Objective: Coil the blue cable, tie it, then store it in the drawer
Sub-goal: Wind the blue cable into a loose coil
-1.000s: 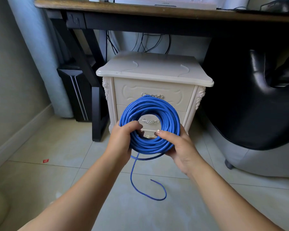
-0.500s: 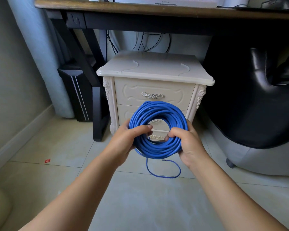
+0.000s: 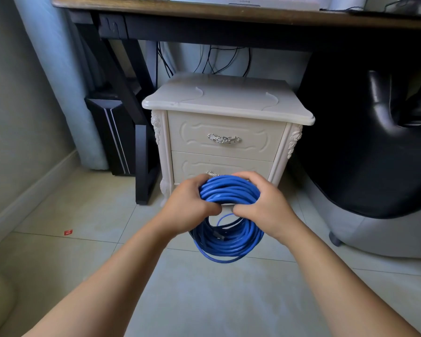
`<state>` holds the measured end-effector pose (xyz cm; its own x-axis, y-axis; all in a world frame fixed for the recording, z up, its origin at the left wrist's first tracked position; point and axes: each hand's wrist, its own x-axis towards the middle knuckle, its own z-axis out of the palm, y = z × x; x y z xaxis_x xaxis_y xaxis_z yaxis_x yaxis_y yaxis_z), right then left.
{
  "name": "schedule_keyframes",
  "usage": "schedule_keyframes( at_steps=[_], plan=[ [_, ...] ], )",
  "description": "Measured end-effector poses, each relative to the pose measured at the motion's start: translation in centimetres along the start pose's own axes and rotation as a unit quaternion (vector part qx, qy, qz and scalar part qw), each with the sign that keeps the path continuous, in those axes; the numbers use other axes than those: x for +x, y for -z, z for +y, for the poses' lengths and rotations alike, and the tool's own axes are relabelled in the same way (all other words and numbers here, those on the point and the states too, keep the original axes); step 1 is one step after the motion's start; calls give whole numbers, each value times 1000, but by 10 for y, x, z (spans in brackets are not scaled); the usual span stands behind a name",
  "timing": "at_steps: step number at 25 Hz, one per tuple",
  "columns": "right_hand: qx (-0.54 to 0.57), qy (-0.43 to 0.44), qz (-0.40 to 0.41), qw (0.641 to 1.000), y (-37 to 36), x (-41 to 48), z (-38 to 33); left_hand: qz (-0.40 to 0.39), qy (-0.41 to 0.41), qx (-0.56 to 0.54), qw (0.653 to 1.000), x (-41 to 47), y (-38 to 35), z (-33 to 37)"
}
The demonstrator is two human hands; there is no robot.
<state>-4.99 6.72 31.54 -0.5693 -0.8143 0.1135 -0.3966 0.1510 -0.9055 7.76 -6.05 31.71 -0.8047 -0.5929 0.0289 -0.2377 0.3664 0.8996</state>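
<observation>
My left hand [image 3: 188, 203] and right hand [image 3: 265, 204] clench the blue cable [image 3: 229, 239] at its top, before the nightstand [image 3: 229, 103]. It looks springy and light, I judge, so I should grip all the strands together.

1. Landmark: nightstand [image 3: 229, 103], standing on the floor [image 3: 204, 300], partly under the desk [image 3: 204, 13].
2. In the nightstand's front: upper drawer [image 3: 226, 132] directly above lower drawer [image 3: 199, 166].
3. Behind the nightstand, beneath the desk top: hanging wires [image 3: 209, 62].
4. Just left of the nightstand: desk leg [image 3: 142, 164]. Further left and behind that leg: computer tower [image 3: 112, 132].
5. Right of the nightstand, close beside it: chair [image 3: 362, 142].
6. In front of the nightstand, before the lower drawer, off the floor: cable coil [image 3: 229, 193]. Left hand [image 3: 190, 203] grips its upper left, right hand [image 3: 265, 203] its upper right. The rest of the coil hangs below both hands.
7. On the floor, well left of and in front of the nightstand: small scrap [image 3: 68, 232].
8. On the desk, above and right of the nightstand: mouse [image 3: 408, 7].
</observation>
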Motion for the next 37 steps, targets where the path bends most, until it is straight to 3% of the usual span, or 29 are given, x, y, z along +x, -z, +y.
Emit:
schedule_keyframes(
  at_steps=[4, 9, 13, 21, 27, 30, 34, 37],
  plan=[
    [128, -39, 17, 991, 6, 5, 2, 60, 24, -140, 988, 2, -2, 6],
    [260, -108, 45, 959, -13, -1, 12, 148, 68, -270, 949, 3, -4, 4],
    [350, -111, 93, 926, -26, 0, 18, 163, 93, -335, 923, 0, -16, -1],
    [277, -111, 148, 943, -14, 7, 16, 2, 131, -350, 927, 0, -5, -2],
    [74, -18, 57, 995, 2, 3, 2, -43, 35, -138, 989, 3, 15, -5],
    [10, 4, 28, 1000, 4, 2, 2, -83, 36, -80, 993, 2, 18, -11],
    [13, 20, 11, 1000, 8, 3, 3, -68, 27, -84, 994, 2, 13, -8],
    [89, 30, 56, 994, 5, 4, 3, -10, 29, -137, 990, 5, 10, -4]
  ],
)
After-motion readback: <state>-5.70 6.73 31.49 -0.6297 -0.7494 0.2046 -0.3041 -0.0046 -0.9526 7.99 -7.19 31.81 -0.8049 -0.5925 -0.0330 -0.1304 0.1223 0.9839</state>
